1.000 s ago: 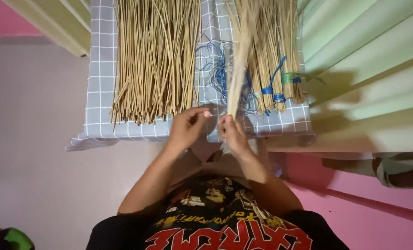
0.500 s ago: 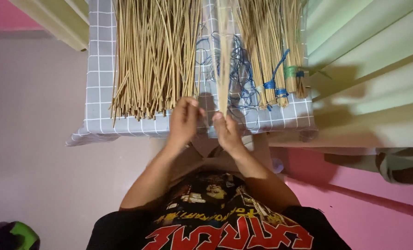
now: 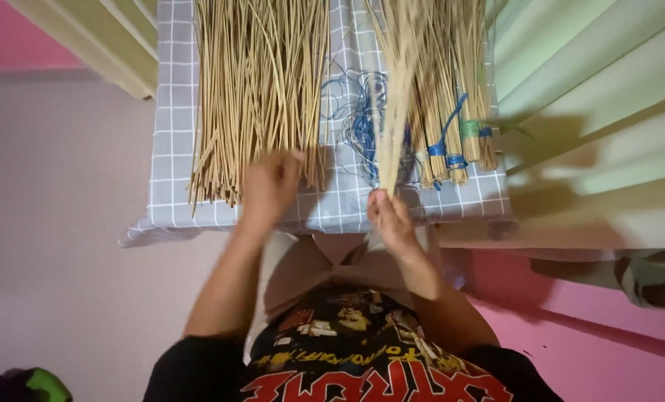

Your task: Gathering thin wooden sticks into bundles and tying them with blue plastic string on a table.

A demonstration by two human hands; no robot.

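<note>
Straw sorting on a grey-and-white checked cloth [image 3: 165,186].

A large loose pile of pale tan straw sticks [image 3: 262,82] is touched at its near end by the blurred left hand [image 3: 269,186], closure indeterminate. A thin upright sheaf of straw [image 3: 396,112] is gripped by the right hand [image 3: 390,219], beside blue-tied straw bundles [image 3: 455,134] and tangled blue thread [image 3: 362,119].

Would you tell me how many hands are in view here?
2: the left hand at the loose sticks on the checked cloth; the right hand holds a thin stick bundle upright.
</note>
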